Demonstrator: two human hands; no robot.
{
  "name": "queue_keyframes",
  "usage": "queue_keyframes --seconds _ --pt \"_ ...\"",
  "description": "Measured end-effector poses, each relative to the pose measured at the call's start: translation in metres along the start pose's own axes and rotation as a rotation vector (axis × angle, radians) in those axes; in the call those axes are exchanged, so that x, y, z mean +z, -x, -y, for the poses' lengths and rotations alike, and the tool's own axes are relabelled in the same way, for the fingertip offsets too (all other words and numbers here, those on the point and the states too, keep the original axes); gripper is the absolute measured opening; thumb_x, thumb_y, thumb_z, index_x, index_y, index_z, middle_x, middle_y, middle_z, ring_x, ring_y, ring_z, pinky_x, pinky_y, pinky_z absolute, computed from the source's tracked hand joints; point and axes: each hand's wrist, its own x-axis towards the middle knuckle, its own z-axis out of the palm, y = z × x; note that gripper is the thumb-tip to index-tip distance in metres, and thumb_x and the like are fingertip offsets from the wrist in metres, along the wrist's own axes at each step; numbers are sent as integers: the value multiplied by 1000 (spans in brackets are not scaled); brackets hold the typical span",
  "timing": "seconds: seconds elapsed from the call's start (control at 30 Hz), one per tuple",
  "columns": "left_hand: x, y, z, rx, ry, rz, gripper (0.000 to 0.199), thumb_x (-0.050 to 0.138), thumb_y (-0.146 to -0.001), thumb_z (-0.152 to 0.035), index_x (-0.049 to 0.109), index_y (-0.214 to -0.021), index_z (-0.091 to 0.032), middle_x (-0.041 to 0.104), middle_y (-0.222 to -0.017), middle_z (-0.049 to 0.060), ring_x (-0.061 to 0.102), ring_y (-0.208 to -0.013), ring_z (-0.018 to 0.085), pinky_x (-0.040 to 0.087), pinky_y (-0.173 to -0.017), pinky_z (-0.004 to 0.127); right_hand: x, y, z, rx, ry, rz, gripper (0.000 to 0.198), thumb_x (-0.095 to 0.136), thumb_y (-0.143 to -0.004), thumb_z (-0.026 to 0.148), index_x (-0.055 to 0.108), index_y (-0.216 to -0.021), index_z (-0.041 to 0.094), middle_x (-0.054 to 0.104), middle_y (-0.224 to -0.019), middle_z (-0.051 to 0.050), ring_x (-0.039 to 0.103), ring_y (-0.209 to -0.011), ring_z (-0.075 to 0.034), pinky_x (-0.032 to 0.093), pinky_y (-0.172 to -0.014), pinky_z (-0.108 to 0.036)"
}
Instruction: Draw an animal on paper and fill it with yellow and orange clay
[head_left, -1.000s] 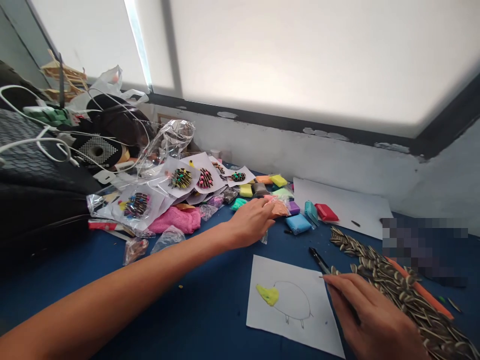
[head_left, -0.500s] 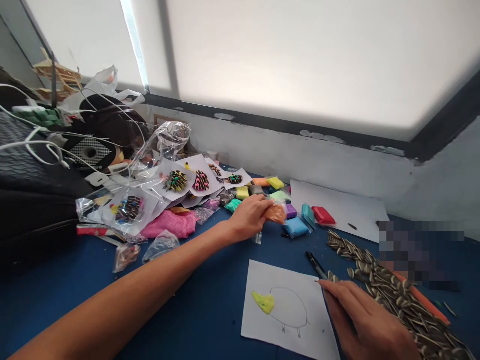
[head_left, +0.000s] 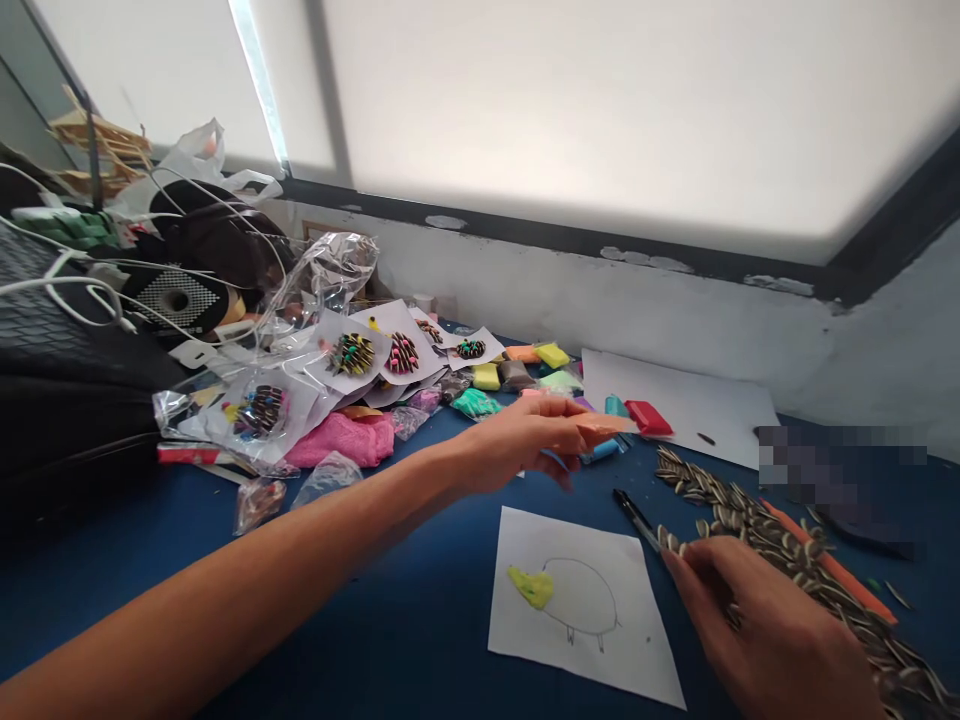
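Observation:
My left hand (head_left: 529,440) is stretched over the table, its fingers closed on a packet of orange modelling clay (head_left: 600,428). Under and behind it lie clay packets, among them a blue one (head_left: 600,450) and a red one (head_left: 648,418). My right hand (head_left: 772,620) rests by the sunflower seeds (head_left: 795,560), thumb and forefinger drawn together; what they hold, if anything, is hidden. A black pen (head_left: 634,518) lies just beyond its fingertips. The white paper (head_left: 525,640) between my hands bears a pencilled oval body with two legs, and yellow clay (head_left: 532,587) covers its pointed head.
At the left, several seed-and-clay pictures (head_left: 352,353) on paper lie by a pink clay bag (head_left: 345,440) and clear wrappers. A black bag (head_left: 67,420) and white cables stand further left. A white sheet (head_left: 675,385) lies against the wall, and an orange strip (head_left: 832,565) among the seeds.
My left hand has lifted the orange clay packet and carried it right, turning it edge-on. My right hand has shifted right, off the drawing's edge to the seeds.

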Motion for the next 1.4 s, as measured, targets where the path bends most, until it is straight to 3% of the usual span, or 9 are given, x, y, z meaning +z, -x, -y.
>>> queue_keyframes --seconds 0.07,0.2,0.3,0.53,0.63,0.8,0.87,1.27,1.4 --pt "1 9 4 -31 52 38 14 58 -82 -21 59 -93 -12 53 -88 3 55 -70 10 52 -60 26 0 2 -1 -1 -4 25 34 42 -97 43 50 -69 25 59 -57 4 60 -44 -13 40 -41 -24" --pt "3 26 11 -47 144 112 31 64 -86 -44 63 -97 -15 49 -84 0 56 -75 12 53 -65 27 1 5 -7 43 -11 20 33 44 -95 48 56 -74 25 64 -61 2 59 -42 -13 40 -38 -23" --pt "6 33 14 -49 39 87 33 64 -87 -44 65 -101 -15 51 -80 0 56 -72 10 50 -62 23 2 7 -12 60 2 -6 35 41 -95 51 63 -91 24 69 -65 1 63 -44 -14 43 -38 -22" --pt "12 35 21 18 -51 21 31 65 -86 -42 68 -97 -14 66 -91 6 56 -71 10 45 -57 22 -3 1 -7 50 74 -66 43 35 -97 49 67 -87 22 74 -79 -3 68 -52 -17 46 -39 -27" --pt "15 35 23 46 -88 1 26 66 -85 -37 68 -96 -14 67 -89 6 57 -72 11 45 -58 22 -9 -1 2 151 -164 -49 34 47 -93 48 68 -88 22 73 -80 -3 68 -58 -16 51 -49 -25" --pt "25 36 26 52 -105 43 25 69 -81 -30 67 -100 -14 69 -85 6 59 -75 12 44 -63 23 -16 -1 17 508 -764 232 29 58 -86 50 69 -86 24 68 -64 0 65 -54 -15 51 -47 -22" --pt "30 37 28 38 -60 69 24 70 -79 -28 65 -98 -13 69 -87 8 61 -77 14 45 -68 26 -16 -2 21 552 -890 301 29 57 -87 50 69 -86 23 65 -61 1 63 -55 -15 52 -49 -21" --pt "41 39 33 46 97 184 20 62 -79 -9 60 -99 -13 61 -74 1 59 -76 12 47 -79 30 -16 -3 24 575 -970 414 32 58 -86 52 72 -92 25 58 -59 2 55 -53 -12 47 -48 -19" --pt "42 42 27 51 68 215 14 61 -81 -8 60 -94 -14 61 -78 0 60 -75 10 46 -74 25 -18 -4 33 700 -1062 409 31 60 -84 54 72 -85 24 53 -55 3 44 -46 -9 38 -41 -19"
